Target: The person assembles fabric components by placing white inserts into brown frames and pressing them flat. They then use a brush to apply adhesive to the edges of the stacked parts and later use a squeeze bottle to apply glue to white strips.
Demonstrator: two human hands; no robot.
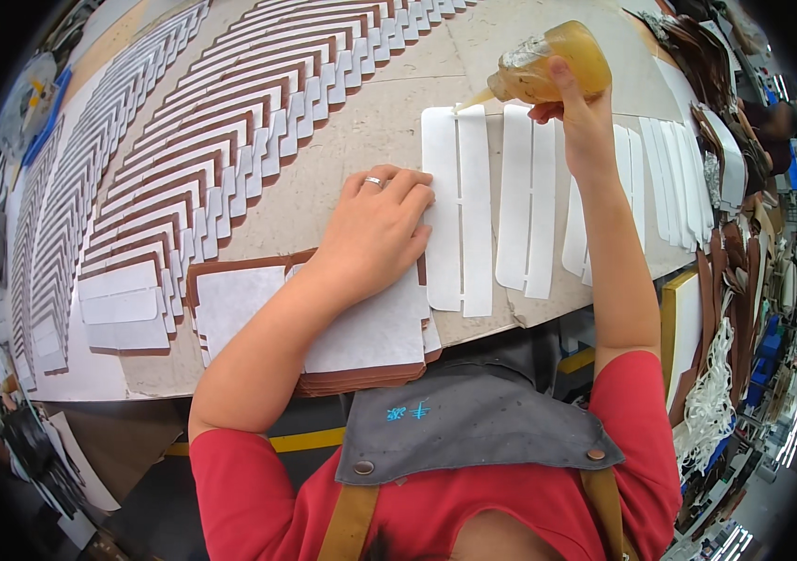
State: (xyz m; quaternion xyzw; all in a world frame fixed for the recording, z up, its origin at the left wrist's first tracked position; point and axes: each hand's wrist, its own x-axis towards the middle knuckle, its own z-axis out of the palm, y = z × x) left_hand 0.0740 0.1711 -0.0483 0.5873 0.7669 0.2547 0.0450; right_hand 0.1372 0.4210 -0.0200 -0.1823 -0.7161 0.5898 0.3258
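Observation:
My right hand (pixel 578 107) is closed around a squeeze bottle (pixel 584 54) of amber liquid, tilted with its pointed nozzle down to the left. The nozzle tip meets, or hangs just over, the far end of a long white strip piece (pixel 474 220), which has a slit down its middle. My left hand (pixel 384 222) lies palm down by that piece's left edge, fingers loosely spread and holding nothing. Below its wrist is a stack of brown-edged panels (pixel 366 332) with whitish tops, partly covered by my forearm.
More white strips (pixel 514 201) lie in a row to the right, some behind my right forearm. Overlapping rows of brown-and-white pieces (pixel 221 140) fill the table's left side. Brown material (pixel 721 299) and a white tangle of strips (pixel 709 397) hang past the right edge.

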